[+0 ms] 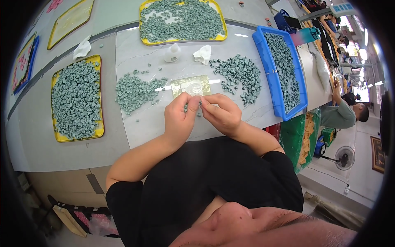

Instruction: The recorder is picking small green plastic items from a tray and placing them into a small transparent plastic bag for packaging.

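Note:
My left hand [177, 119] and my right hand [222, 113] meet at the near edge of a small yellowish mat. Pinched between their fingertips is a small grey-green piece [200, 103], mostly covered by the fingers. More green shows within the curl of my left hand. On the yellowish mat [177, 85] sits a clear round dish [195, 88]. A loose pile of light green pieces [138, 92] lies to the left of my hands. Darker, shinier green pieces [240, 76] are spread to the right.
Beyond the mat stand a white squeeze bottle [172, 53] and a crumpled white tissue [202, 54]. Yellow trays of green pieces lie at the left [103, 123] and far side [224, 31]. A blue bin [273, 78] stands at the right; another person [341, 113] sits beyond.

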### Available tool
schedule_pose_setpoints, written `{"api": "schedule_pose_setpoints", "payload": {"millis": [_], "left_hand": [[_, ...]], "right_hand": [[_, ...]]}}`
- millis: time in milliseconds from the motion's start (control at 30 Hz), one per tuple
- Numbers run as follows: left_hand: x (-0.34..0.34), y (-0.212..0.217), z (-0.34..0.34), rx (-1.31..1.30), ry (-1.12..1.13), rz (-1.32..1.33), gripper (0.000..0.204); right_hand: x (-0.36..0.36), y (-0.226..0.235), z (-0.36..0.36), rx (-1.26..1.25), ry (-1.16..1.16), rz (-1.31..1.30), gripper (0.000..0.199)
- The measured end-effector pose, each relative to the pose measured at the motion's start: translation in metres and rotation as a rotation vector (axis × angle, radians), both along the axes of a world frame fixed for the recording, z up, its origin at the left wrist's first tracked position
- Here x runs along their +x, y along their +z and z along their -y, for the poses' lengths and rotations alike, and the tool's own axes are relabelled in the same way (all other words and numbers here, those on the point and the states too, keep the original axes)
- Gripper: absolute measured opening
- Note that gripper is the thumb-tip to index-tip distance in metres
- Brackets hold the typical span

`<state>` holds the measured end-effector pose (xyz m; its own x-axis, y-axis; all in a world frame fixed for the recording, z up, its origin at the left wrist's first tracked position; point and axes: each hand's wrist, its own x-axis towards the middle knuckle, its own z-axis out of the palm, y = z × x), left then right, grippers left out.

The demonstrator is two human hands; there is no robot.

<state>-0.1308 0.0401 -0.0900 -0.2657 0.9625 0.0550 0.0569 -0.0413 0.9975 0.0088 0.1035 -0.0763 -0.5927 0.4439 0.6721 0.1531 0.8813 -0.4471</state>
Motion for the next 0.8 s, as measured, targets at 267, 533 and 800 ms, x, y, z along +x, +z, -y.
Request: {"api": "schedule_pose_setpoints", "payload": {"millis": [267,533,800], "left_hand": [[0.003,0.006,-0.001,0.012,0.008,-0.132,0.029],[0.004,0.006,-0.004,-0.220,-0.171,0.379,0.032],[0.012,0.004,-0.004,-0.163,-0.291,0.409,0.028]], "right_hand": [[0.003,0.002,0.003,0.015,-0.039,0.035,0.031],[0.012,0.008,-0.004,-0.066,-0.148,0.022,0.027],[0.016,0.008,-0.008,-0.057,-0.124,0.011,0.026]]}}
